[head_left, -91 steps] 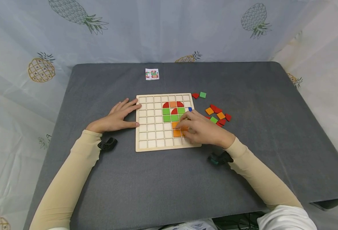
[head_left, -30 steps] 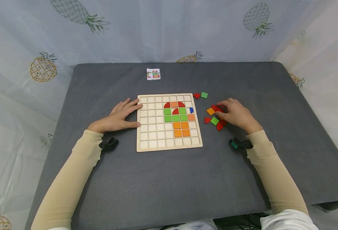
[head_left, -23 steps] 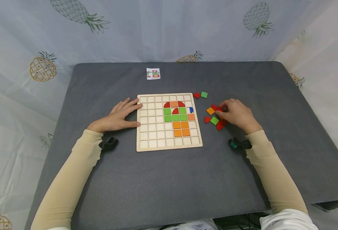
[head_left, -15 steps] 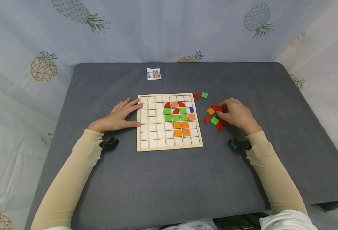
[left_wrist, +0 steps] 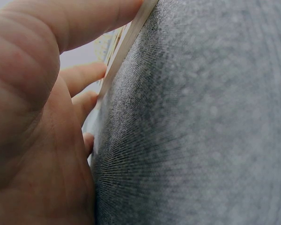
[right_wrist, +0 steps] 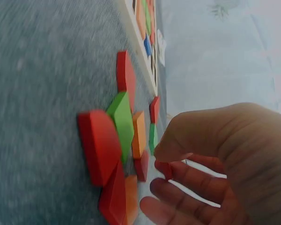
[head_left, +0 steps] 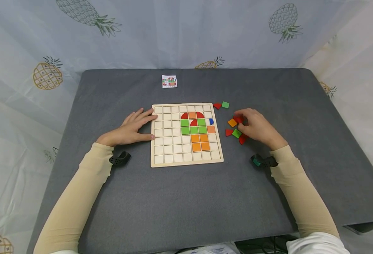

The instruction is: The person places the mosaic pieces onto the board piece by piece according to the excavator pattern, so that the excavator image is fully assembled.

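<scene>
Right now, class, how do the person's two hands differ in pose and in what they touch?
The left hand lies flat with straight fingers against the wooden grid board; the right hand is curled, pinching a red piece over the loose coloured pieces. The left is beside the board's left edge, the right off its right side. Both wear beige sleeves.

One wooden grid board [head_left: 169, 155] lies on the worktop [head_left: 180, 201], and one small pattern card [head_left: 169, 81]. Pieces set in the board — three red, four green, five orange, one blue. Loose pieces beside it are partly hidden by a hand, so their count stays uncertain — two green and one orange show.
</scene>
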`<action>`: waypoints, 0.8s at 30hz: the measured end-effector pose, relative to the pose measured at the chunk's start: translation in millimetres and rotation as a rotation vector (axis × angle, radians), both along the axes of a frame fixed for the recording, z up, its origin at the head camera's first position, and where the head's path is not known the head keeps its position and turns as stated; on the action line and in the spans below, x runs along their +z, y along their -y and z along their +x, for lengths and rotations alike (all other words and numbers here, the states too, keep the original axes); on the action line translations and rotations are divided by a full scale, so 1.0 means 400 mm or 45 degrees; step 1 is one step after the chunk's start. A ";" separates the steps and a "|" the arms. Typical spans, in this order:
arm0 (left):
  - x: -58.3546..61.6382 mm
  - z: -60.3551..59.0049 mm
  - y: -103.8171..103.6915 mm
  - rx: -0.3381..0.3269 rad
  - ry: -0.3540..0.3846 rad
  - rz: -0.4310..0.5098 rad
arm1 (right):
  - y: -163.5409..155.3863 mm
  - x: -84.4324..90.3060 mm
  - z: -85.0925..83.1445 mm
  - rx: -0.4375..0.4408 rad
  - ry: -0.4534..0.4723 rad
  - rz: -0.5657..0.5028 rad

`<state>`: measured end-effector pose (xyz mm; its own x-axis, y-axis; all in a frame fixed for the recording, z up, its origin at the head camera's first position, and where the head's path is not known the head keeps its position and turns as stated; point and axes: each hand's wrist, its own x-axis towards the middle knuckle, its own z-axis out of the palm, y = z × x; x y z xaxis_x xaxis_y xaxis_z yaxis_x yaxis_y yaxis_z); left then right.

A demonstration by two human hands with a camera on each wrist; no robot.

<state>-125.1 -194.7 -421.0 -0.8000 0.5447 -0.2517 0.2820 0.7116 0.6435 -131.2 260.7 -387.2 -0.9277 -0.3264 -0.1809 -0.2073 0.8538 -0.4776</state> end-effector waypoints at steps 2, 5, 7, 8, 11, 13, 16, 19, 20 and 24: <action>0.000 0.000 0.000 -0.001 0.000 0.001 | 0.008 0.002 0.004 0.019 -0.003 -0.025; 0.001 0.001 0.000 0.005 -0.002 -0.004 | 0.023 0.004 0.014 0.066 -0.035 -0.068; 0.002 0.001 0.001 0.006 -0.001 -0.007 | 0.035 0.004 0.022 0.110 -0.052 -0.101; 0.003 0.002 0.001 0.007 0.000 -0.007 | 0.043 0.005 0.026 0.136 -0.058 -0.121; 0.004 0.002 0.002 0.010 0.004 -0.006 | 0.070 0.009 0.038 0.213 -0.071 -0.160; 0.004 0.001 0.003 0.009 0.005 -0.008 | 0.089 0.013 0.046 0.273 -0.087 -0.167; 0.003 0.001 0.003 0.010 0.005 -0.008 | 0.115 0.015 0.059 0.350 -0.124 -0.165; 0.003 0.002 0.003 0.011 0.004 -0.005 | 0.133 0.013 0.069 0.405 -0.139 -0.162; 0.003 0.002 0.003 0.009 0.005 -0.003 | 0.138 0.011 0.071 0.416 -0.134 -0.162; 0.005 0.003 0.001 0.004 0.004 0.003 | 0.147 0.004 0.076 0.445 -0.105 -0.157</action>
